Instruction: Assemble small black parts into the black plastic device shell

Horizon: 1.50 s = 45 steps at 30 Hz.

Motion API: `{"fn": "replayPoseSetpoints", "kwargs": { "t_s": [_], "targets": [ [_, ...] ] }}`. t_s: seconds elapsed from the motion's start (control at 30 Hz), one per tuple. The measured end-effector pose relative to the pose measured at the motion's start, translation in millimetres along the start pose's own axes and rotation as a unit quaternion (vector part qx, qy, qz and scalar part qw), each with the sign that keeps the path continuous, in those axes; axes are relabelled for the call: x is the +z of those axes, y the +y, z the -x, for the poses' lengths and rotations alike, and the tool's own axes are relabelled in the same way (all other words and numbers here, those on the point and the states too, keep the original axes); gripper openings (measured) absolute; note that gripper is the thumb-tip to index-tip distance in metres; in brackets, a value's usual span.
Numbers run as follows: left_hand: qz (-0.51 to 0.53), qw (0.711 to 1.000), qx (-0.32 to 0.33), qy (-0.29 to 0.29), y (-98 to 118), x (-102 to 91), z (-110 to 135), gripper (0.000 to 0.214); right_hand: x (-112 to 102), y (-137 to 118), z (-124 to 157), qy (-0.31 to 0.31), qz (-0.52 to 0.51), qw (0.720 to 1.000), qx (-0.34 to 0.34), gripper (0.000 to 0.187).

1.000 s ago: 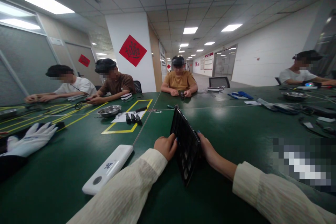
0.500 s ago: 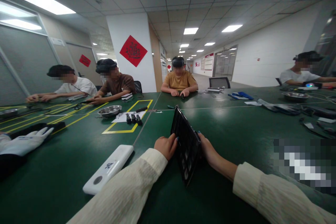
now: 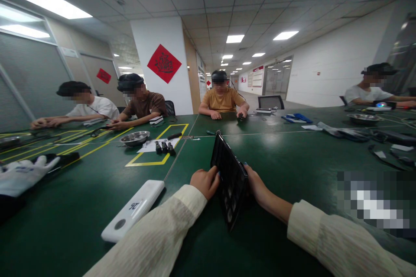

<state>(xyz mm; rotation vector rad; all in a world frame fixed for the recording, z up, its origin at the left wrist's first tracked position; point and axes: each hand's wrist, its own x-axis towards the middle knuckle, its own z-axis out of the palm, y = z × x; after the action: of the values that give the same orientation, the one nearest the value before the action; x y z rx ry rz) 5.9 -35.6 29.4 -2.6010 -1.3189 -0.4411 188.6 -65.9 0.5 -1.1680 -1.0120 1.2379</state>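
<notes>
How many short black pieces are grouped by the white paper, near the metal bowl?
3, in a row: the left piece, the middle piece and the right piece. I see none partly hidden.

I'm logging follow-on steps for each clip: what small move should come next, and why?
Probably have the right hand firm its hold on the black panel, because the panel stands at a slant, with the left hand curled at its other side; whether the green table supports it is unclear.
</notes>
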Motion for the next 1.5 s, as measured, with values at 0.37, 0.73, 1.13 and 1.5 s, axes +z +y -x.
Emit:
{"fn": "replayPoseSetpoints", "kwargs": {
  "t_s": [0.37, 0.73, 1.13, 1.5],
  "targets": [
    [-0.015, 1.000, 0.017, -0.020, -1, -1.5, 1, 0.038, -2, 1, 2, -0.016, -0.008, 1.000, -0.003, 0.048],
    [0.030, 0.998, -0.046, -0.032, -1, 0.8, -2, 0.038, -1, -4, 5, -0.012, 0.005, 1.000, -0.002, 0.046],
    [-0.023, 0.999, -0.006, -0.039, -2, -1.9, -1, 0.037, 1, -8, 5, 0.001, -0.004, 1.000, 0.007, 0.045],
    [-0.015, 0.999, -0.036, -0.022, 0, 2.0, -1, 0.035, 1, -7, 6, -0.007, 0.000, 1.000, 0.000, 0.047]
  ]
}}
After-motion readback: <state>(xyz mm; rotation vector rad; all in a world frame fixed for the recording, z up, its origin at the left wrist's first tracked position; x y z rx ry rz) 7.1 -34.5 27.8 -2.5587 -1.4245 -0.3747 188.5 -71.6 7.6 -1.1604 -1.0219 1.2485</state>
